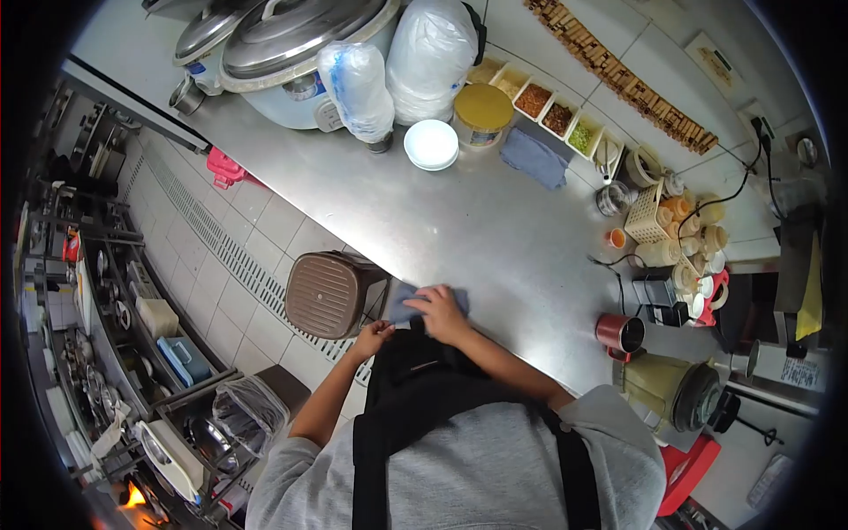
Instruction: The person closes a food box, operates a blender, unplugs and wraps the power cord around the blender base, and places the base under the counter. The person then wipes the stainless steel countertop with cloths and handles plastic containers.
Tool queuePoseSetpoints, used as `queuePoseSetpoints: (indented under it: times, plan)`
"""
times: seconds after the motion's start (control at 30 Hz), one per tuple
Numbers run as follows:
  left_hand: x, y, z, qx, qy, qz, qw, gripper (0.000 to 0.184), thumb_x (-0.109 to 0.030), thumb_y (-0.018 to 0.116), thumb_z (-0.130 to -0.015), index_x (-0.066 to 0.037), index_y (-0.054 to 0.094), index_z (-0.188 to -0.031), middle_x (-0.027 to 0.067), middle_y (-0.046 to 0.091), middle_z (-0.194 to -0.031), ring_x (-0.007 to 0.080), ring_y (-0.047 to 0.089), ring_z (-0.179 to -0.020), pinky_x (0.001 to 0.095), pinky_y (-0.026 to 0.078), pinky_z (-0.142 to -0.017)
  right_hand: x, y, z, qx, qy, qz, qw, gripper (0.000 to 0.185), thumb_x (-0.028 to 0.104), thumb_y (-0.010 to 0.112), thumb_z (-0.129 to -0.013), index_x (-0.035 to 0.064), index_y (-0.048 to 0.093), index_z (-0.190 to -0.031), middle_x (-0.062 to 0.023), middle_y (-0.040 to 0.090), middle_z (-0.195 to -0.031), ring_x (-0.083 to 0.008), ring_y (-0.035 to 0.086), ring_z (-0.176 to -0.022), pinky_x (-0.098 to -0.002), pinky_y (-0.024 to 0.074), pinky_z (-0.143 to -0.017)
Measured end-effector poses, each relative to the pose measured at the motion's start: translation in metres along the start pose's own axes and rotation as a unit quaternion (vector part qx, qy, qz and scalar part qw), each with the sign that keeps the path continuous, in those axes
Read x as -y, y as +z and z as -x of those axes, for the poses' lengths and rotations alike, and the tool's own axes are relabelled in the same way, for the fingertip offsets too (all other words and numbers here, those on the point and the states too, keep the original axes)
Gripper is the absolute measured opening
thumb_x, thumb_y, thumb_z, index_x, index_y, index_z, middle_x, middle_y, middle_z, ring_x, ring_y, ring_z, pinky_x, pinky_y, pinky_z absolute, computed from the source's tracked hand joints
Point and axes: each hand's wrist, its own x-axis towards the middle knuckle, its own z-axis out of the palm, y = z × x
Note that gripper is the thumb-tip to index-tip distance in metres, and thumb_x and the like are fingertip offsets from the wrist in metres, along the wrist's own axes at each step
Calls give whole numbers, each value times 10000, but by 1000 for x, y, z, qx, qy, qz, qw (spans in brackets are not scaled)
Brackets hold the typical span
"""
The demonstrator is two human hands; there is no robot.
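Note:
A grey-blue cloth (404,306) lies at the front edge of the steel counter (521,265), just ahead of my body. On top of it rests my right hand (437,311), fingers spread over the fabric. My left hand (375,337) is off the counter's edge, beside the black apron, its fingers pinched together; anything between them is too small to make out. A second folded blue-grey cloth (534,159) lies near the wall, beside a yellow-lidded tub (483,110).
Large lidded pots (305,44), bagged stacks (431,62) and white bowls (431,145) stand at the back. Seasoning trays (558,117) line the wall. A red cup (620,333) and blender (662,389) are right. A brown stool (324,296) stands left of the counter.

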Motion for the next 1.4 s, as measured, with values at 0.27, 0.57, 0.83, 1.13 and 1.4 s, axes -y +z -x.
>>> queuePoseSetpoints:
  times: [0.27,0.57,0.83,1.13,1.4]
  plan:
    - [37,-24,33,-95,-39,79,992,344,-263,577,-898,25,577,-1086,60,627,-917,135,588,-859,276,476,-775,-163,-138,-125,-246,236,231,911,282,85,574,-773,96,634,-1048,-134,549,-991,-315,486,-926,-406,383,-833]
    - [107,-54,49,-154,-60,96,982,364,-275,588,-888,22,569,-1098,61,635,-933,138,595,-786,268,481,-691,-194,-117,-195,-130,260,148,945,293,224,619,-798,87,643,-1055,-177,554,-1087,-342,516,-1026,-382,413,-895]
    - [56,-65,60,-190,-78,-17,978,323,-238,595,-874,11,559,-1076,106,627,-891,152,626,-801,302,489,-664,-210,-107,-209,-13,321,81,943,334,203,592,-757,58,636,-1055,-185,527,-1187,-305,533,-1067,-370,433,-892]
    - [-210,-30,-84,-368,368,-129,844,511,-310,678,-796,3,524,-1168,175,578,-1060,232,602,-906,298,501,-682,-17,9,-61,191,10,-87,978,267,53,568,-720,95,665,-964,-141,560,-984,-327,533,-943,-392,433,-850]
    - [-320,-23,-235,-86,68,234,966,459,-179,517,-872,96,408,-1223,253,532,-1131,340,647,-796,414,603,-619,-92,-118,-29,-205,240,-24,949,257,92,611,-800,15,617,-1045,-149,533,-1027,-284,523,-978,-348,424,-853]
